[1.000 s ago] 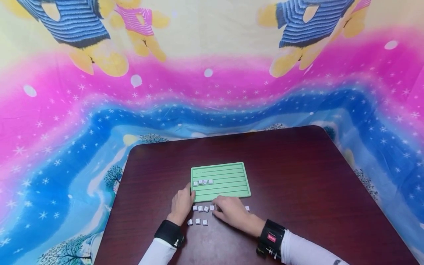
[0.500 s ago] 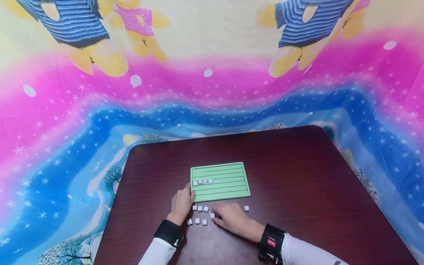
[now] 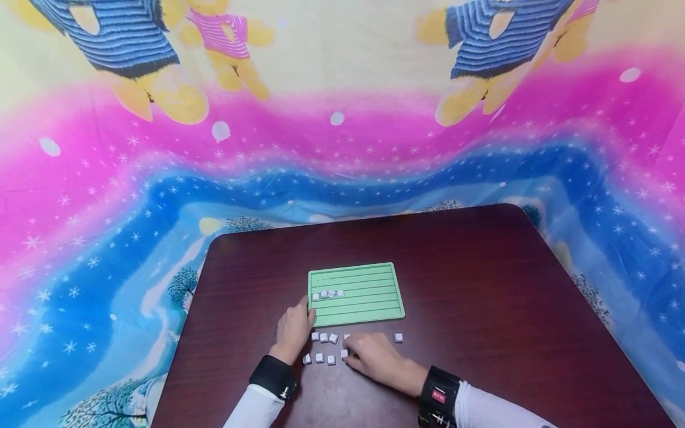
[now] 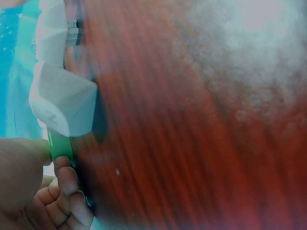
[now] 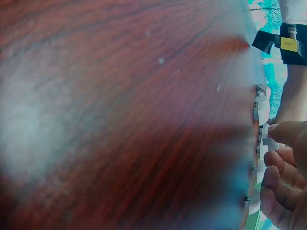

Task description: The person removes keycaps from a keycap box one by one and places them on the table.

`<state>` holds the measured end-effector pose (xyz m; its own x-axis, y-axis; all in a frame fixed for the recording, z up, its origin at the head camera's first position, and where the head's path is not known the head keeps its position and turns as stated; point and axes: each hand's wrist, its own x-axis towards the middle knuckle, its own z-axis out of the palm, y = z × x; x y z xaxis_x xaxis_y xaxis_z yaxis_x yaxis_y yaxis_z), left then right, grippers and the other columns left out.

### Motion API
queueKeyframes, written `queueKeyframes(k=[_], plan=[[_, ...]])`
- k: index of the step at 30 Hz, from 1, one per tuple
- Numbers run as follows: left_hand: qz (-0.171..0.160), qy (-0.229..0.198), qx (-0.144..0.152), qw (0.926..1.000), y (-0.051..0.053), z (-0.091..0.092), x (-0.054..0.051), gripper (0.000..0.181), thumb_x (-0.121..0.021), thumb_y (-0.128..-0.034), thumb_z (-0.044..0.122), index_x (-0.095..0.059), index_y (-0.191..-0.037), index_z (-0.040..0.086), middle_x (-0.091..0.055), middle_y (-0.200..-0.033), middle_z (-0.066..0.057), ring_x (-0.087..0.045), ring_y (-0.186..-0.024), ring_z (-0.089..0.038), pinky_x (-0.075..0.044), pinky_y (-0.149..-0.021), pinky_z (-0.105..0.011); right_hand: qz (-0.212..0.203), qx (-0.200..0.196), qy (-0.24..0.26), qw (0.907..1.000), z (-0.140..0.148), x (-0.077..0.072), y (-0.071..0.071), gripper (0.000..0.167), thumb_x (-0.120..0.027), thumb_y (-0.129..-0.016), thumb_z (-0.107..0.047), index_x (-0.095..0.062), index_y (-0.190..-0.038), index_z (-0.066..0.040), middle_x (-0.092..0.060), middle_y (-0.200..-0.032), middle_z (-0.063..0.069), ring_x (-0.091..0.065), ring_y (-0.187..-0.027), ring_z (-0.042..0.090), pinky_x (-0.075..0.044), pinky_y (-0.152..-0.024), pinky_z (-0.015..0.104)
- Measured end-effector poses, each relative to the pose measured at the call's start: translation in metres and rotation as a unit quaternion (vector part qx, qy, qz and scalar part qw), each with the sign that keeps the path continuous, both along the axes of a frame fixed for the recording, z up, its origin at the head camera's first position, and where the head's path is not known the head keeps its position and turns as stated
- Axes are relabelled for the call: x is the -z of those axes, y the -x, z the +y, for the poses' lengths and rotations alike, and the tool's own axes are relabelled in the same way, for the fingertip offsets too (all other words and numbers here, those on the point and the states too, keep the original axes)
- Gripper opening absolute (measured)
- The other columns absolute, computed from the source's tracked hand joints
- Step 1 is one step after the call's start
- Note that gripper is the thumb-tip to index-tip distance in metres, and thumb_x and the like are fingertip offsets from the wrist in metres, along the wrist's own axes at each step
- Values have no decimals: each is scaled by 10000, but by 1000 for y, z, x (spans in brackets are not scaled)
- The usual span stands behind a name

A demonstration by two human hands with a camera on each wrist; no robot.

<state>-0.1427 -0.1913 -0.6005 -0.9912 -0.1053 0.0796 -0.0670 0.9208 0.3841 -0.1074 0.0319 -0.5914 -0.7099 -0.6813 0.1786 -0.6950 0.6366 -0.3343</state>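
In the head view a green ruled board [image 3: 369, 297] lies on the dark table, with several white keycaps [image 3: 332, 293] in one of its rows. My left hand [image 3: 292, 329] grips the board's left edge; the left wrist view shows thumb and fingers [image 4: 67, 179] around the green edge [image 4: 60, 146]. My right hand [image 3: 373, 355] pinches a white keycap [image 3: 344, 353] at the right end of the nearer loose row. In the right wrist view the thumb and fingertips of that hand [image 5: 288, 167] are at the keycaps.
Between board and right hand's level, a loose row of keycaps [image 3: 323, 337] lies below the board, one partly hidden by the right hand. Nearer are several more [image 3: 319, 358]. A lone keycap [image 3: 398, 337] sits to the right. A patterned cloth [image 3: 342, 148] hangs behind the table.
My right hand has moved toward the near side with a keycap, from the end of the upper loose row to the end of the nearer one. My left hand has stayed on the board.
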Motion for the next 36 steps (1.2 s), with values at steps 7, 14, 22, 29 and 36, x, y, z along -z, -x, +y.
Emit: queueKeyframes(k=[7, 14, 22, 29, 36], plan=[[27, -41, 59, 10000, -2, 0, -2, 378, -658, -973, 223, -645, -1291, 20, -744, -883, -217, -683, -632, -311, -477, -504, -410, -30, -36, -148, 9999, 1, 5, -2, 134, -740, -886, -334, -666, -832, -237, -597, -691, -155, -532, -611, 3, -381, -519, 236], [48, -61, 56, 10000, -2, 0, -4, 362, -659, -970, 218, -651, -1276, 25, -742, -865, -212, -677, -614, -301, -453, -483, -397, 167, -84, -73, 9998, 1, 10, -4, 162, -755, -864, -328, -637, -800, -238, -580, -687, -145, -530, -600, 2, -358, -501, 227], [75, -40, 38, 10000, -1, 1, -2, 375, -657, -968, 212, -649, -1284, 10, -745, -882, -219, -686, -632, -309, -470, -496, -407, 204, -82, -126, 9997, 1, 11, -4, 146, -756, -868, -324, -659, -817, -228, -602, -704, -130, -548, -607, 16, -376, -511, 232], [60, -33, 43, 10000, -2, 1, -2, 372, -658, -969, 217, -649, -1281, 16, -743, -873, -215, -683, -628, -307, -472, -497, -405, 123, -70, -194, 9997, 2, 9, -4, 154, -753, -872, -325, -653, -809, -226, -600, -695, -129, -542, -598, 22, -371, -511, 236], [53, -53, 22, 10000, -2, 1, -3, 362, -657, -970, 222, -651, -1273, 24, -744, -880, -213, -692, -649, -318, -481, -512, -418, 181, -86, -82, 9998, 4, 5, -3, 120, -762, -862, -323, -707, -906, -226, -651, -756, -135, -582, -653, 16, -412, -535, 240]])
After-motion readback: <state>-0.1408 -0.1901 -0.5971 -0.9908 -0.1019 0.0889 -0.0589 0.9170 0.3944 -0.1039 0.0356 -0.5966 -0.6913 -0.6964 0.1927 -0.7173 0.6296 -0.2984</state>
